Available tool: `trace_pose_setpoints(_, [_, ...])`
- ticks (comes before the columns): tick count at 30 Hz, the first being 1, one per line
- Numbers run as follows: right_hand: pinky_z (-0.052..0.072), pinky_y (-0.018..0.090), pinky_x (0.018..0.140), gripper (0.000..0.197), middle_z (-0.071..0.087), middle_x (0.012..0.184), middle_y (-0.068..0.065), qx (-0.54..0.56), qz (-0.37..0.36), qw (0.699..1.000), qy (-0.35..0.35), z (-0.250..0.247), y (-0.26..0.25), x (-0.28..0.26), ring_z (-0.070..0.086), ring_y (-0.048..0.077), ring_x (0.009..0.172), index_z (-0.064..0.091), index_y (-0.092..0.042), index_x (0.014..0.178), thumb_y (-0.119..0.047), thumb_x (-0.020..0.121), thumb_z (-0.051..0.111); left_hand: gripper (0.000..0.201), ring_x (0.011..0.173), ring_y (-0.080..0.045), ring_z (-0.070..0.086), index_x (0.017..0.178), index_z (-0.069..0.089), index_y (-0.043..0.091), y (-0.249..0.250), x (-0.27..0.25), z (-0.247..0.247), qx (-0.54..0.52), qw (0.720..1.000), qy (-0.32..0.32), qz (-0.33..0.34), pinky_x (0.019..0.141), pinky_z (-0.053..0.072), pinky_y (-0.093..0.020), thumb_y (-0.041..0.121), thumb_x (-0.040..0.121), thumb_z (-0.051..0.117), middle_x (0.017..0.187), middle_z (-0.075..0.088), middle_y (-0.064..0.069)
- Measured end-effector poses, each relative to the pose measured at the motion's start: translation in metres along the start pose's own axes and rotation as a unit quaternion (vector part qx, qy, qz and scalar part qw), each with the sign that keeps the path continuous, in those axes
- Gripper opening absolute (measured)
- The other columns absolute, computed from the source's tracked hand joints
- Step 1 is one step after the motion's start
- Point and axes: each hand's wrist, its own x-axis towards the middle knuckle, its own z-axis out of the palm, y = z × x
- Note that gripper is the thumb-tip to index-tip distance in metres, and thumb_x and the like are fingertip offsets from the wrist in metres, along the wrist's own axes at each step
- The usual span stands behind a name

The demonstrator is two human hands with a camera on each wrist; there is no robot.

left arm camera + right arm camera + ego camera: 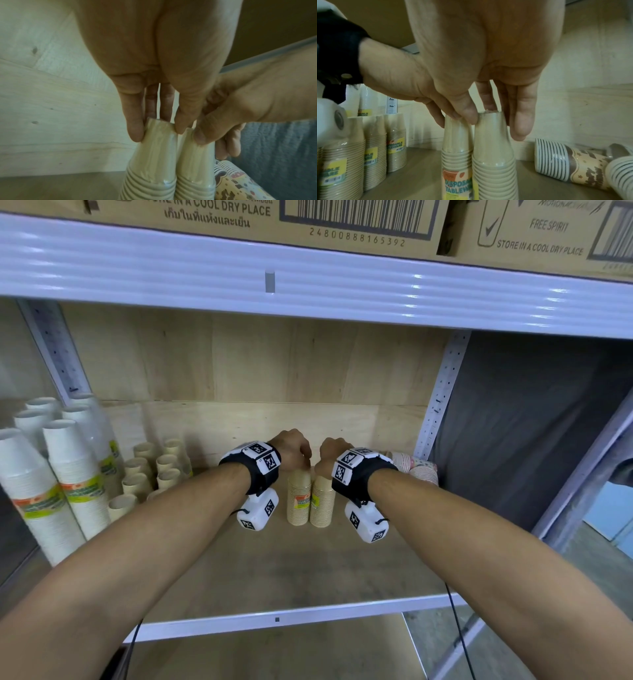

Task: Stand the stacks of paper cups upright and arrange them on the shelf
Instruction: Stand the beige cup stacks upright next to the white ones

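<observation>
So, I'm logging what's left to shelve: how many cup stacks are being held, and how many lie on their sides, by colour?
Plain beige paper cup stacks, upright, held: 2
Patterned paper cup stacks, lying down: 2 clearly in view
Total: 4

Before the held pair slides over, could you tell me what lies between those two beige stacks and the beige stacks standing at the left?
Only bare shelf board, seen in the head view.
</observation>
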Motion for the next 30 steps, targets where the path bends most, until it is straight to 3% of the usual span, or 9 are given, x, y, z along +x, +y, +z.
trace_pose_setpoints(2, [0.039,0.027,0.067,0.029,0.047,0.071,0.003,0.006,-0.007,1.0,-0.008,-0.003,0.0,-0.002,0.062,0.022,0.086,0.037,-0.01,0.067,-0.014,0.086,0.059,0.035,0.118,-0.02,0.057,0.124,0.067,0.015,0.001,-0.001,0.0,0.0,1.0,0.007,-0.002,0.094,0.047,-0.027,0.02,0.09,0.063,0.133,0.058,-0.003])
trace_pose_setpoints(4, [0.04,0.026,0.064,0.022,0.05,0.073,0.003,0.013,-0.003,1.0,-0.013,-0.007,0.005,-0.002,0.058,0.021,0.082,0.044,-0.01,0.074,-0.017,0.09,0.058,0.038,0.116,-0.021,0.057,0.124,0.066,0.015,0.001,-0.001,0.0,-0.01,1.0,0.015,-0.022,0.091,0.048,-0.027,0.028,0.088,0.066,0.132,0.057,-0.003])
trace_pose_setpoints(6, [0.04,0.027,0.065,0.018,0.064,0.094,0.008,0.013,-0.004,1.0,-0.025,-0.009,0.012,-0.001,0.063,0.026,0.093,0.054,-0.007,0.078,-0.02,0.091,0.059,0.039,0.109,-0.021,0.06,0.119,0.068,0.012,0.001,0.0,-0.001,-0.017,0.999,0.015,-0.039,0.085,0.05,-0.028,0.032,0.086,0.069,0.125,0.062,-0.005])
trace_pose_setpoints(9, [0.042,0.031,0.073,0.017,0.062,0.111,0.015,0.041,-0.024,0.998,-0.039,-0.01,0.015,-0.002,0.061,0.032,0.103,0.059,-0.011,0.098,-0.024,0.087,0.062,0.036,0.103,-0.021,0.062,0.115,0.07,0.01,0.001,0.0,0.0,-0.022,0.999,0.006,-0.039,0.083,0.052,-0.028,0.03,0.085,0.07,0.119,0.066,-0.007])
trace_pose_setpoints(12, [0.044,0.029,0.068,0.02,0.056,0.093,0.01,0.038,-0.014,0.998,-0.044,-0.01,0.013,-0.003,0.06,0.026,0.083,0.048,-0.011,0.077,-0.022,0.085,0.063,0.033,0.109,-0.02,0.061,0.118,0.07,0.011,0.003,0.0,0.0,-0.018,1.0,-0.007,-0.021,0.084,0.048,-0.025,0.023,0.088,0.067,0.122,0.066,-0.005])
trace_pose_setpoints(15, [0.041,0.03,0.073,0.018,0.048,0.094,0.006,0.048,-0.034,0.997,-0.052,-0.014,0.014,-0.007,0.061,0.032,0.104,0.047,-0.017,0.082,-0.027,0.087,0.062,0.033,0.109,-0.019,0.061,0.119,0.07,0.013,0.005,0.0,-0.002,-0.006,1.0,-0.009,-0.016,0.084,0.048,-0.024,0.024,0.088,0.066,0.124,0.065,-0.003])
trace_pose_setpoints(17, [0.04,0.03,0.075,0.028,0.046,0.094,0.006,0.042,-0.031,0.997,-0.049,-0.017,0.017,-0.008,0.059,0.033,0.111,0.041,-0.02,0.07,-0.028,0.088,0.061,0.035,0.106,-0.02,0.061,0.118,0.07,0.013,0.005,0.001,-0.003,-0.006,1.0,-0.006,-0.03,0.084,0.05,-0.027,0.029,0.087,0.068,0.121,0.065,-0.003])
trace_pose_setpoints(25, [0.04,0.03,0.075,0.04,0.046,0.095,0.006,0.03,-0.042,0.997,-0.062,-0.021,0.017,-0.008,0.059,0.033,0.113,0.031,-0.025,0.063,-0.024,0.088,0.062,0.033,0.107,-0.02,0.063,0.121,0.069,0.011,0.008,0.003,-0.004,0.001,1.0,-0.027,-0.015,0.081,0.05,-0.024,0.018,0.089,0.067,0.123,0.066,-0.005])
trace_pose_setpoints(30, [0.039,0.029,0.074,0.04,0.047,0.093,0.005,0.04,-0.017,0.997,-0.058,-0.02,0.016,-0.008,0.06,0.032,0.11,0.031,-0.025,0.063,-0.029,0.087,0.062,0.036,0.108,-0.022,0.062,0.122,0.068,0.01,0.008,0.004,-0.004,0.016,0.999,-0.027,-0.027,0.088,0.053,-0.03,0.025,0.09,0.065,0.124,0.064,-0.006])
